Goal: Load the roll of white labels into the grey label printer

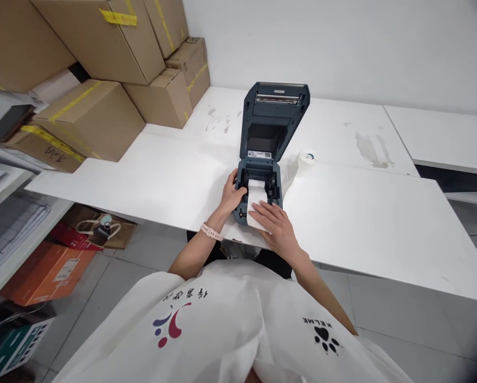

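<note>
A dark grey-blue label printer (pixel 239 217) stands on the white table with its lid (pixel 276 119) raised. From its inside a strip of white label paper (pixel 256 194) runs forward over the front edge. My left hand (pixel 231 196) is closed around the printer's left side, its thumb over the inner edge beside the paper. Across the strip's front part lie the outstretched fingers of my right hand (pixel 276 226); its thumb is near the strip's lower end, partly hidden. A white paper roll (pixel 305 163) is on the table to the printer's right.
Brown cardboard boxes (pixel 98 117) with yellow tape are stacked at the left, on the white table (pixel 361 223) and beyond it. Papers (pixel 15 229) lie on a shelf at the lower left. An orange box (pixel 49 271) is below. A white wall (pixel 342 48) rises behind the table.
</note>
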Demonstrator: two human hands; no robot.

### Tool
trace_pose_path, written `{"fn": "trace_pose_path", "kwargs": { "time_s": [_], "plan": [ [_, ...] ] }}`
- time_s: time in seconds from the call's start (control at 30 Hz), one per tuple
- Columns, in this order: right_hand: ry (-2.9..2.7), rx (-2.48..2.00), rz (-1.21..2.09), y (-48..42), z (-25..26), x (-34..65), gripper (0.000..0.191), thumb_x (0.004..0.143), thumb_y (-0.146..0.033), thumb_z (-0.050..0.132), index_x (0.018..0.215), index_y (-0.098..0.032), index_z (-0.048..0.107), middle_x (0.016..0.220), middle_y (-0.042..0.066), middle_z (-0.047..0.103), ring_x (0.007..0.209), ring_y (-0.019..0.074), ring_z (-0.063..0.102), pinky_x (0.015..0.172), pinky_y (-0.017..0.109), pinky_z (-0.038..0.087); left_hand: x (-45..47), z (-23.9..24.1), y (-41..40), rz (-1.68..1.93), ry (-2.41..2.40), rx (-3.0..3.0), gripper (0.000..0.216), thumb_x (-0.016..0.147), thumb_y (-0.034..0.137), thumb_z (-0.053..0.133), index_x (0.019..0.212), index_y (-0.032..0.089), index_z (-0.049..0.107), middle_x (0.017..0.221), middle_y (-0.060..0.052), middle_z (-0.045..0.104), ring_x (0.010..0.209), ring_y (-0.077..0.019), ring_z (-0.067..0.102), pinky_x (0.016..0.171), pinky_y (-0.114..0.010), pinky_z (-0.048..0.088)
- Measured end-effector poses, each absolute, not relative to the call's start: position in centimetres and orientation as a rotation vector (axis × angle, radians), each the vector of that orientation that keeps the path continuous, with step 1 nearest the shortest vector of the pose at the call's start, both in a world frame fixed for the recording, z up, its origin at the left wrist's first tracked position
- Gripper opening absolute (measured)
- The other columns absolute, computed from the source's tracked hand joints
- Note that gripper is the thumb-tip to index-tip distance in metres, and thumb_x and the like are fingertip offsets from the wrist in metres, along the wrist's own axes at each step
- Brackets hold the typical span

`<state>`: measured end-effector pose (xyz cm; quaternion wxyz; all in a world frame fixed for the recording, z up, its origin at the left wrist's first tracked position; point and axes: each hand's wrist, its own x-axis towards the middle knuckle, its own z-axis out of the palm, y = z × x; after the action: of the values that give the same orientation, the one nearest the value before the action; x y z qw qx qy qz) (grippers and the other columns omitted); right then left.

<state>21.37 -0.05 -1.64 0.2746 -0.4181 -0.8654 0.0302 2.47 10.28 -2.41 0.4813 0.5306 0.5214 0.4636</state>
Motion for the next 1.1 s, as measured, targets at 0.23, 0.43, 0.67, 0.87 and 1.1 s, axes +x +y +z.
{"fn": "trace_pose_path", "kwargs": {
  "time_s": [0.23,0.43,0.67,0.87,1.1],
  "plan": [
    [-2.262,-1.114,0.181,-0.1,-1.7,21.7,0.035,0.107,-0.027,0.05,0.138,-0.031,0.066,0.148,0.003,0.066,0.142,0.0265,0.058,0.116,0.053,0.047,2.5,-1.7,10.0,1.084,1.251,1.268,0.083,0.081,0.025,0.064,0.158,0.023,0.033,0.164,-0.012,0.043,0.15,-0.0307,0.045,0.122,-0.044,0.041],
    [-2.263,-1.096,0.212,-0.3,-1.6,21.9,0.036,0.107,-0.03,0.05,0.14,-0.03,0.065,0.149,0.003,0.064,0.144,0.0277,0.057,0.116,0.055,0.046,2.4,-1.8,10.0,1.077,1.263,1.248,0.084,0.081,0.027,0.067,0.158,0.026,0.034,0.165,-0.011,0.043,0.15,-0.0315,0.046,0.121,-0.046,0.042],
    [-2.25,-1.081,0.204,-0.5,-1.6,21.8,0.036,0.103,-0.036,0.059,0.139,-0.03,0.064,0.149,0.004,0.065,0.143,0.029,0.057,0.116,0.055,0.045,2.4,-2.1,10.1,1.08,1.254,1.245,0.084,0.081,0.028,0.068,0.159,0.028,0.034,0.166,-0.01,0.042,0.149,-0.0314,0.047,0.119,-0.045,0.044],
    [-2.245,-1.077,0.27,-0.5,-1.4,22.0,0.058,0.099,-0.037,0.067,0.153,-0.028,0.049,0.143,0.006,0.07,0.143,0.0295,0.057,0.12,0.056,0.042,2.4,-1.7,10.0,1.087,1.251,1.199,0.085,0.08,0.03,0.072,0.158,0.026,0.036,0.164,-0.012,0.045,0.147,-0.0324,0.049,0.119,-0.047,0.045],
    [-2.354,-1.092,0.363,-0.7,-1.0,22.5,0.057,0.097,-0.037,0.069,0.151,-0.035,0.053,0.157,0.004,0.057,0.152,0.0303,0.046,0.125,0.061,0.036,2.3,-1.1,6.9,1.058,1.302,1.224,0.086,0.086,0.049,0.073,0.16,0.029,0.034,0.17,-0.01,0.038,0.156,-0.034,0.038,0.124,-0.049,0.04]
  ]
}}
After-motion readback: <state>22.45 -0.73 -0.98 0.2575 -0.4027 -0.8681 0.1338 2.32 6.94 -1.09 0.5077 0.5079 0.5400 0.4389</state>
